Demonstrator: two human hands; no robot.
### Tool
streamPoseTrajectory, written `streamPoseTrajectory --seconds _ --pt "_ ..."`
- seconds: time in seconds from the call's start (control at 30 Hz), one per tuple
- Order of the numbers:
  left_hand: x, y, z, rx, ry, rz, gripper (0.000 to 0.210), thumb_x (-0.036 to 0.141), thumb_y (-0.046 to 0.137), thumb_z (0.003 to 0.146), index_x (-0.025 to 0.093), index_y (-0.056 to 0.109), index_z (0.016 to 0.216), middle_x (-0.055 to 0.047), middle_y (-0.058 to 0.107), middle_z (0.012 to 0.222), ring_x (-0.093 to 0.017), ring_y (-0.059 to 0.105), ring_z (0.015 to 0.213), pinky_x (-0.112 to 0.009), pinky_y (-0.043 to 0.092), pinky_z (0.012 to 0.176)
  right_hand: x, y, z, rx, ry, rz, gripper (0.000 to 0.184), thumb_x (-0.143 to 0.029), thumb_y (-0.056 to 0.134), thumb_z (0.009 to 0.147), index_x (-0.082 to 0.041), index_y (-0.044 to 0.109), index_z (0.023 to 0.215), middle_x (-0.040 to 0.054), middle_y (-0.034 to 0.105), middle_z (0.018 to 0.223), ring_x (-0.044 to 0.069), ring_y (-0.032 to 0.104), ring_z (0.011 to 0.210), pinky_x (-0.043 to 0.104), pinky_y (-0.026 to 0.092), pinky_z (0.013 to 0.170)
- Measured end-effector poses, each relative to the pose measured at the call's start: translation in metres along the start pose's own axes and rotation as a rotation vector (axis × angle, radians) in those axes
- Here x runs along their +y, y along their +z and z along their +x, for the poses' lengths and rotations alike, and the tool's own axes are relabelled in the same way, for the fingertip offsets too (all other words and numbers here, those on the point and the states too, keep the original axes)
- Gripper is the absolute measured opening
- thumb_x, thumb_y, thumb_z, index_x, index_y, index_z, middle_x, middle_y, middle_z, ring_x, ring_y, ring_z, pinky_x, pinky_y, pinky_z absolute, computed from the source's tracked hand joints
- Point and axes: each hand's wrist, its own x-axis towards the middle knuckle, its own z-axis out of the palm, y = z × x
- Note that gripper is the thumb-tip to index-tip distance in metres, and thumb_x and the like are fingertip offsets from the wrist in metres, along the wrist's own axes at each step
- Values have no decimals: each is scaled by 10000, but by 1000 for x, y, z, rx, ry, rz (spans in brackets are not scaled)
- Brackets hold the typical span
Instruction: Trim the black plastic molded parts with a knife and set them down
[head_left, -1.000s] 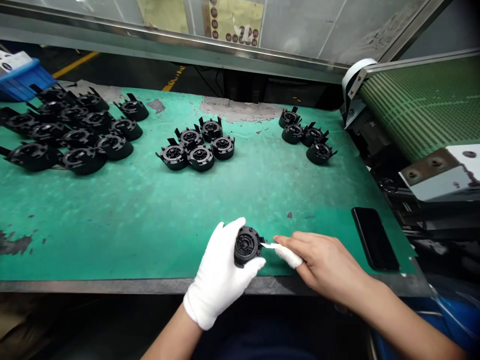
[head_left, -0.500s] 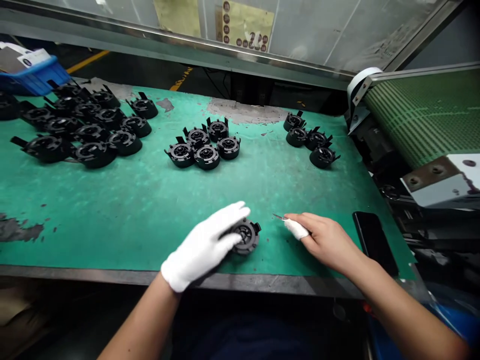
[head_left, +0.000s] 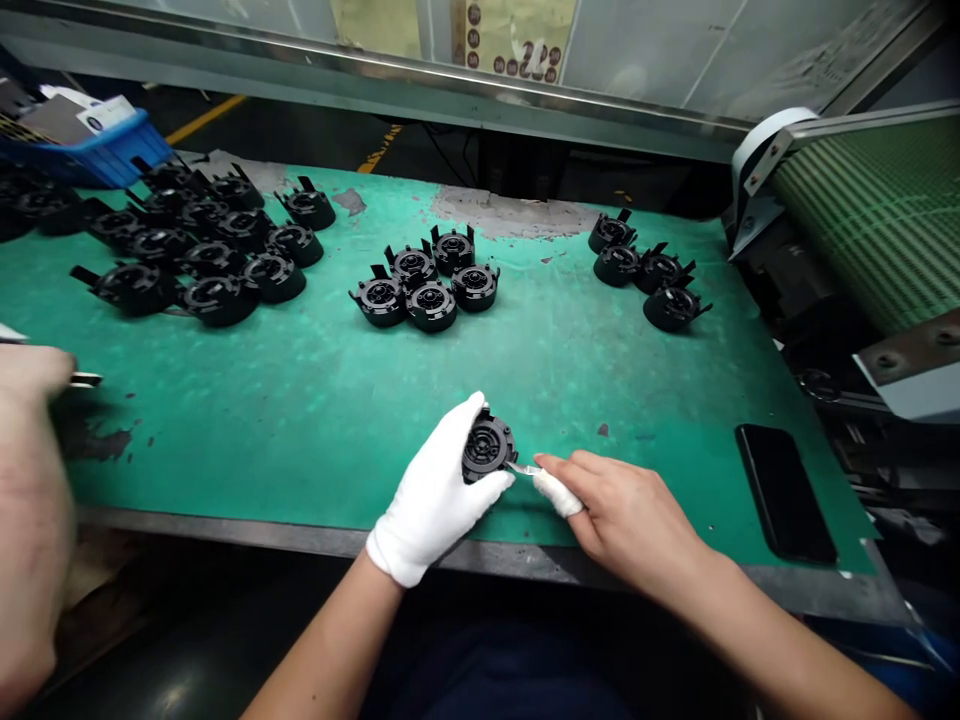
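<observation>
Wearing a white glove, my left hand (head_left: 442,485) grips a round black plastic part (head_left: 488,447) by its left side, thumb below and fingers above. The part's ringed face is turned up toward me. Between thumb and forefinger, my right hand (head_left: 615,500) pinches a small thin metal blade (head_left: 523,468). White wrapping covers the right thumb. The blade's tip meets the lower right edge of the black part. Just how the blade is mounted is hidden by the fingers.
Similar black parts stand in a middle group (head_left: 431,303), a right group (head_left: 671,308) and a larger left group (head_left: 217,298). A phone (head_left: 785,492) lies at the right. Another person's arm (head_left: 30,500) reaches in at left. A conveyor (head_left: 885,200) and blue bin (head_left: 112,150) flank the table.
My right hand has brought the blade left against the black part's edge. My left hand has turned the part's face more toward me. Another person's arm has come in at the left.
</observation>
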Motion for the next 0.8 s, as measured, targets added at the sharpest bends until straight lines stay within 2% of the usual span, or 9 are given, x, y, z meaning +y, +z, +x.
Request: streamPoseTrajectory --seconds 0.13,0.23,0.3,0.4,0.47,0.57,0.63,0.7,0.8 --pt "0 0 -3 5 9 5 786 299 704 868 236 300 1539 -93 435 1568 -258 432 1454 -436 352 1241 11 -6 10 -15 110 -134 481 -213 505 927 -314 619 1384 36 740 1006 254 708 877 339 504 646" --pt "2 -1 -2 -17 -7 3 806 296 708 866 230 286 1549 -91 419 1583 -251 410 1470 -433 324 1257 44 -16 19 35 331 -193 435 -189 457 929 -246 690 1292 103 761 1013 294 727 785 372 510 600" --pt "3 -9 3 -87 0 -2 831 295 719 858 238 277 1559 -86 401 1600 -251 396 1481 -432 315 1260 65 -21 21 70 379 -197 436 -176 449 926 -221 686 1290 120 754 1135 324 731 900 404 542 665" --pt "1 -31 12 -310 96 -3 781 266 687 882 301 303 1560 -43 328 1648 -249 339 1514 -436 291 1267 74 -18 16 102 275 -72 438 -210 470 940 -251 645 1339 59 710 1299 280 688 1112 396 552 881" --pt "-1 -47 17 -433 158 3 624 251 597 944 363 386 1520 9 283 1668 -238 319 1525 -432 289 1265 67 -10 9 97 142 98 437 -211 472 939 -225 637 1343 55 695 1329 249 664 1167 375 521 975" --pt "-5 -61 15 -330 120 -49 506 314 512 1002 362 425 1498 16 306 1659 -231 326 1522 -432 291 1265 50 1 0 59 31 249 396 -200 470 938 -215 669 1280 55 730 1244 229 685 1102 355 523 950" --pt "-4 -57 9 -201 39 -103 696 424 635 938 326 321 1552 -26 298 1662 -259 299 1533 -457 274 1271 43 2 -2 40 1 280 361 -224 464 966 -244 684 1252 35 752 1138 204 701 999 326 531 877" --pt "-2 -45 2 -151 -12 -119 994 489 793 796 296 218 1584 -70 274 1668 -296 285 1535 -484 268 1272 38 0 -1 27 -43 296 354 -269 452 998 -257 679 1270 33 749 1064 193 698 921 314 523 820" --pt "2 -22 -4 -126 -49 -103 1081 443 848 742 275 189 1582 -98 388 1603 -297 402 1474 -485 329 1245 32 -7 8 5 -89 220 377 -273 448 1001 -249 665 1309 45 740 1048 210 694 922 326 505 816"
